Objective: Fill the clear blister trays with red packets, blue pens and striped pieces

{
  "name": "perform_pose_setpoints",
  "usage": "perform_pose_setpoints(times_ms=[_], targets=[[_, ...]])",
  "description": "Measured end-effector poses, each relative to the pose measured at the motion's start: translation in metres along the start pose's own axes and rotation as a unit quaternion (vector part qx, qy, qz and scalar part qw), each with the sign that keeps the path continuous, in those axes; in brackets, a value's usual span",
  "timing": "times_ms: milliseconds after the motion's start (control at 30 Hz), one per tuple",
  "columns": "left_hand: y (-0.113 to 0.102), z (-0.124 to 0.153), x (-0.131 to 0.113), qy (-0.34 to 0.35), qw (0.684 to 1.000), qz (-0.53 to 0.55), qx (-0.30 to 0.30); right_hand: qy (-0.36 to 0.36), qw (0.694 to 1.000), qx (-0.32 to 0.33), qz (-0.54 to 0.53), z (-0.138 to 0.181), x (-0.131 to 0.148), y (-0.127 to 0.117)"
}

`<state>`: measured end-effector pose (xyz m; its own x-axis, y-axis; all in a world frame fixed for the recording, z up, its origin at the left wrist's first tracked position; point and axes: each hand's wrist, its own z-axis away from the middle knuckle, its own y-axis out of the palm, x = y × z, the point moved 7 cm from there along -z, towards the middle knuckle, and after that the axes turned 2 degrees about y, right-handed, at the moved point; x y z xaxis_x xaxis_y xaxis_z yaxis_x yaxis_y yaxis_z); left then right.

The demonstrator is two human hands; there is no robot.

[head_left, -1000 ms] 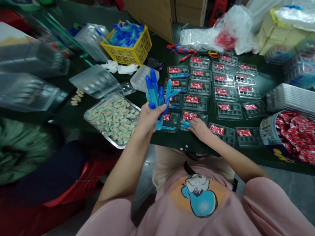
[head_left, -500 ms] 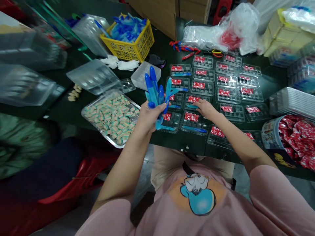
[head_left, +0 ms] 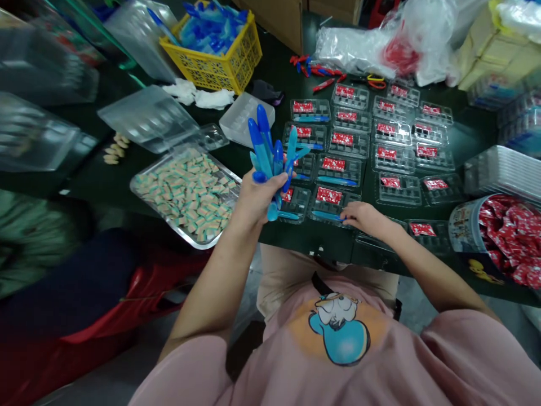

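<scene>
My left hand [head_left: 264, 194] is closed around a bunch of slim two-tone blue plastic sticks [head_left: 264, 146], held upright and fanned out above the trays; their exact kind is unclear. My right hand [head_left: 366, 217] is low over the front row, fingertips pinched at the right end of a blue stick [head_left: 326, 215]. That stick lies in a clear plastic tray [head_left: 310, 206] with a red packet [head_left: 328, 195] in it. Just behind, another tray has a blue stick [head_left: 337, 180] lying along its front edge. My left hand partly hides the trays on the left.
A metal tray of small striped blocks [head_left: 186, 239] is on the left. Behind it stands a yellow basket [head_left: 207, 70] full of blue sticks. Several clear trays with red packets [head_left: 395, 158] fill the right side, beside a tub of red packets [head_left: 469, 237]. Scissors [head_left: 376, 83] lie behind.
My right hand has moved from the second-row tray to the front tray's stick. The second-row stick now lies flat, free of my fingers. My left hand keeps its bunch nearly still.
</scene>
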<state>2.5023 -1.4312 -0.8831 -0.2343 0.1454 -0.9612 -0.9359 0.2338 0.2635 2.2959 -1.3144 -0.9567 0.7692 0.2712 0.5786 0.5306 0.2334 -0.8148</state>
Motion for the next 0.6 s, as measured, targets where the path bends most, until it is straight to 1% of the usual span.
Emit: perform_pose_setpoints(times_ms=[67, 100, 167, 200, 233, 267, 300, 333, 367, 400, 433, 467, 500, 600], targets=[[0.006, 0.002, 0.002, -0.004, 1.0, 0.0, 0.018, 0.009, 1.0, -0.006, 0.009, 0.005, 0.0, 0.008], [0.011, 0.003, 0.003, -0.004, 1.0, -0.001, 0.029, 0.017, 1.0, -0.023, -0.005, 0.006, 0.0, 0.007], [0.02, 0.005, 0.005, -0.002, 0.999, -0.002, 0.052, 0.05, 0.991, -0.091, -0.089, 0.003, -0.005, -0.004], [0.026, 0.006, 0.008, -0.003, 0.998, -0.001, 0.062, 0.075, 0.975, -0.134, -0.158, 0.001, -0.009, -0.011], [0.031, 0.008, 0.011, -0.008, 0.997, 0.001, 0.072, 0.103, 0.949, -0.174, -0.243, -0.001, -0.013, -0.018], [0.037, 0.009, 0.016, -0.015, 0.997, 0.003, 0.082, 0.127, 0.91, -0.202, -0.339, -0.005, -0.017, -0.023], [0.042, 0.009, 0.021, -0.023, 0.996, 0.006, 0.092, 0.144, 0.863, -0.21, -0.437, -0.011, -0.018, -0.023], [0.047, 0.01, 0.026, -0.03, 0.995, 0.009, 0.1, 0.151, 0.811, -0.202, -0.528, -0.019, -0.017, -0.021], [0.051, 0.01, 0.031, -0.038, 0.993, 0.013, 0.107, 0.15, 0.761, -0.18, -0.605, -0.028, -0.012, -0.017], [0.055, 0.011, 0.036, -0.046, 0.992, 0.017, 0.116, 0.144, 0.718, -0.155, -0.663, -0.038, -0.006, -0.014], [0.059, 0.011, 0.041, -0.054, 0.99, 0.023, 0.127, 0.134, 0.688, -0.135, -0.7, -0.047, 0.001, -0.011], [0.063, 0.011, 0.044, -0.061, 0.988, 0.029, 0.138, 0.126, 0.67, -0.127, -0.721, -0.055, 0.005, -0.01], [0.066, 0.011, 0.047, -0.068, 0.986, 0.033, 0.147, 0.121, 0.659, -0.132, -0.73, -0.062, 0.008, -0.01], [0.07, 0.011, 0.05, -0.08, 0.983, 0.036, 0.163, 0.113, 0.647, -0.189, -0.73, -0.074, 0.007, -0.016]])
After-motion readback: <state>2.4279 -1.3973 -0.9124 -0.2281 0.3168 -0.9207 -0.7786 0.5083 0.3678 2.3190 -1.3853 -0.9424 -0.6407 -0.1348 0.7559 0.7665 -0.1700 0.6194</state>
